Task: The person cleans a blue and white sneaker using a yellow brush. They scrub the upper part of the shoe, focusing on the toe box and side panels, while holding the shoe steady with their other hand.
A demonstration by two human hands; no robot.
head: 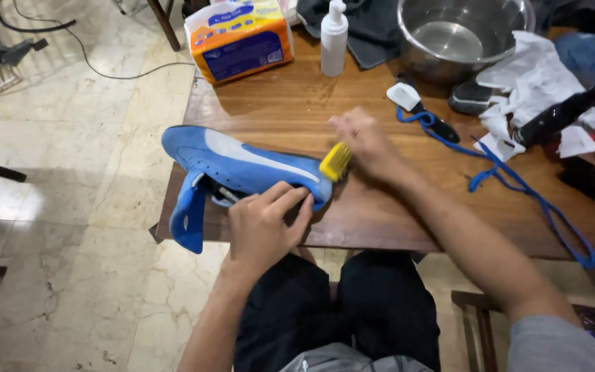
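Shoe [242, 165] first: blue with a white stripe, lying on its side at the near left corner of the table [290, 110], toe poking out past the left edge, tongue flapping down over the near edge. My left hand [264, 227] is clamped on it, fingers curled over the opening. My right hand [365, 141] is closed around a yellow brush [335, 162], bristles touching the heel end; it's blurred, so I can't quite make out the grip. Blue lace [518, 182] trails along the right side toward the near edge. At the far edge sit a tissue pack [241, 38], a white pump bottle [334, 38] and a steel bowl [459, 34], crumpled paper [531, 83] beside it.
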